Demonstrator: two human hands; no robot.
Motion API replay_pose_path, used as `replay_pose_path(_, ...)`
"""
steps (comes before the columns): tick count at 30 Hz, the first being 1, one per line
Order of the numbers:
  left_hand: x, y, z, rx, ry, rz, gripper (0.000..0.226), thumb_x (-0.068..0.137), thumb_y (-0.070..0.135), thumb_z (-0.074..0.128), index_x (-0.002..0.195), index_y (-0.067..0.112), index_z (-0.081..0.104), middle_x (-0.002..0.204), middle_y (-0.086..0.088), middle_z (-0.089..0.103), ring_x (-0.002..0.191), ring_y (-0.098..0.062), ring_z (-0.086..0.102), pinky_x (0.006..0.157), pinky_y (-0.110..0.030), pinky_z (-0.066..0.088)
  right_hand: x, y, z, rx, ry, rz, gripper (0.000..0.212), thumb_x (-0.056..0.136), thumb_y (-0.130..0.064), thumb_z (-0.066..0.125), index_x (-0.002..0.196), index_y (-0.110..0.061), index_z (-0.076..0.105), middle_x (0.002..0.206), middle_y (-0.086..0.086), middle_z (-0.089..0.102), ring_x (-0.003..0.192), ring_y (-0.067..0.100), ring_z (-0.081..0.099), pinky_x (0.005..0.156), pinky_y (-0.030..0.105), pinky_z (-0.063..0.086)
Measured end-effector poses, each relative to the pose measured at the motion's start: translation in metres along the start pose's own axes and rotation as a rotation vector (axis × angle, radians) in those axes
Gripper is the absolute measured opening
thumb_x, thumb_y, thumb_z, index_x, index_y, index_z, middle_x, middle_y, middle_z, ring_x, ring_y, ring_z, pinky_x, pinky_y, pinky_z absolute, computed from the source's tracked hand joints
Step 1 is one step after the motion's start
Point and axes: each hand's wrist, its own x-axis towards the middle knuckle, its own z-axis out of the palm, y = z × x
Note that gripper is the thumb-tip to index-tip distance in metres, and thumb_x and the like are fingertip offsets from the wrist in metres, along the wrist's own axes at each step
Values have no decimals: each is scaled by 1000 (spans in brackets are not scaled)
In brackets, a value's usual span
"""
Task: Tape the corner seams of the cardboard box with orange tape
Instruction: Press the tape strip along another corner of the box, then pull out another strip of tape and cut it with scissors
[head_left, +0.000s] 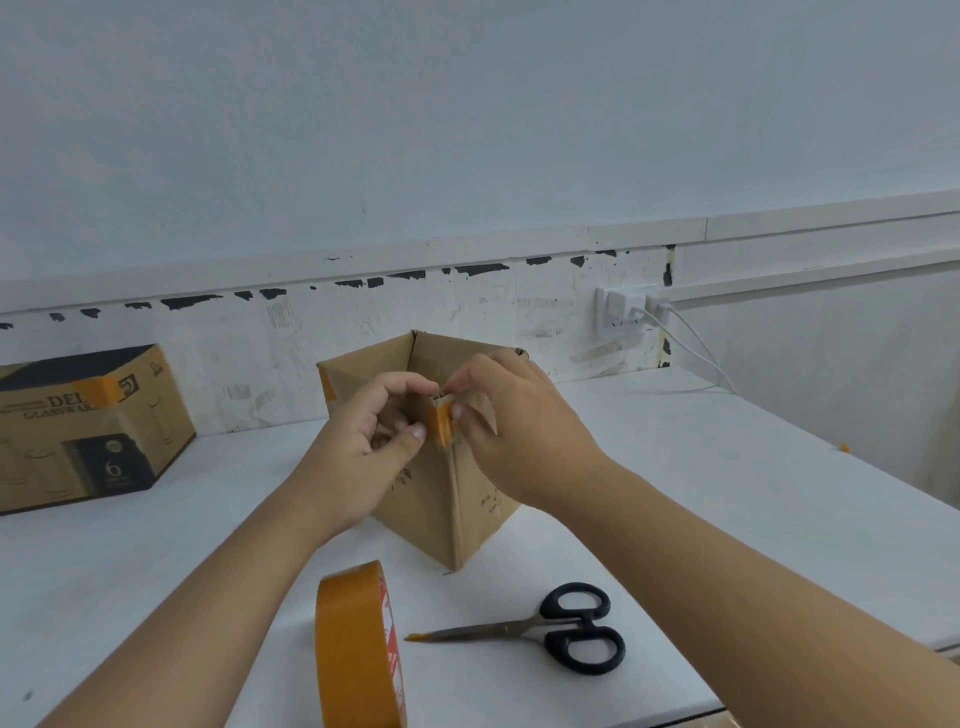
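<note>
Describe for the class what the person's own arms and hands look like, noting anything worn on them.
Both forearms are bare as far as the picture shows: no sleeves, gloves, watch or bracelet. The left hand and the right hand show no rings. The fingernails are short and unpainted. No markings or cables are visible on either arm.

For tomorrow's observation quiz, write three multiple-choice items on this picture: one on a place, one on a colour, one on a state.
1. Where do the black-handled metal scissors lie?
A. Inside the box
B. On the white table, right of the orange tape roll
C. On the printed carton

2. What colour is the tape strip on the near top corner of the open brown cardboard box?
A. Blue
B. Orange
C. Black

3. How do the scissors' blades stand?
A. Closed
B. Wide open
C. Cutting tape

Answers: B, they lie on the table beside the roll; B, the strip between the left hand and right hand is orange; A, the blades lie together.
</note>
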Motion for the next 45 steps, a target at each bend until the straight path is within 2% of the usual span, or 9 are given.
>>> replay_pose_path(5, -11, 12, -4, -5, 63, -33, 56, 95, 4, 49, 114, 56, 51, 117, 31, 55, 90, -5, 63, 85, -22, 47, -2, -5, -8, -14, 4, -35, 25, 93, -19, 53, 115, -22, 63, 117, -6, 61, 106, 14, 56, 90, 36, 47)
replay_pose_path(9, -33, 26, -9, 142, 258, -93, 47, 94, 8, 49, 105, 55, 51, 106, 48, 49, 88, 9, 56, 70, -7, 41, -13, -14, -10, -9, 43, -86, 29, 92, -16, 52, 118, -18, 63, 119, -4, 62, 110, 14, 54, 90, 36, 46)
replay_pose_path(13, -84, 47, -15, 156, 445, -171, 29, 89, 24, 55, 99, 51, 53, 102, 31, 56, 89, 8, 54, 70, -19, 42, -44, -25, -7, 135, 41, -77, 17, 92, -20, 52, 104, -20, 64, 104, -8, 60, 99, 7, 51, 82, 15, 41)
replay_pose_path(16, -148, 67, -14, 1, 493, -270, 21, 76, 40, 56, 96, 42, 61, 87, 12, 63, 67, -3, 59, 65, -26, 47, -77, -28, 1, 228, -97, -71, 18, 94, -34, 48, 100, -25, 62, 97, -15, 59, 95, 1, 50, 76, 11, 41)
replay_pose_path(19, -212, 81, 12, -166, 302, -482, 32, 68, 51, 56, 90, 30, 66, 62, 0, 59, 50, -10, 54, 54, -19, 46, -102, -27, 12, 311, -249, -45, 26, 92, -49, 46, 102, -29, 62, 97, -18, 59, 97, 0, 52, 79, 11, 41)
replay_pose_path(23, -250, 68, 50, -343, 1, -893, 41, 70, 68, 61, 70, 28, 69, 59, 0, 60, 48, -10, 53, 49, -21, 40, -117, -29, 32, 409, -433, -64, 38, 85, -54, 55, 102, -21, 62, 99, -7, 60, 98, 5, 54, 85, 23, 47)
replay_pose_path(27, -252, 41, 68, -617, 294, -1179, 46, 65, 48, 59, 93, 14, 70, 72, -10, 66, 47, -21, 53, 41, -26, 37, -119, -27, 43, 392, -494, -157, 35, 82, -46, 67, 98, -15, 63, 93, -1, 60, 90, 13, 56, 82, 35, 46)
replay_pose_path(36, -226, 40, 82, -727, 493, -975, 63, 60, 65, 66, 94, 12, 71, 90, -8, 76, 50, -13, 60, 37, -20, 42, -117, -26, 49, 387, -471, -247, 26, 87, -33, 66, 76, -11, 61, 71, -5, 53, 70, 14, 50, 68, 36, 44)
replay_pose_path(45, -232, 34, 86, -633, 503, -910, 30, 63, 54, 66, 80, 32, 76, 87, -3, 76, 47, -8, 57, 41, -19, 41, -119, -24, 51, 379, -475, -221, 30, 88, -40, 63, 87, -10, 66, 81, 3, 63, 78, 19, 58, 73, 40, 47)
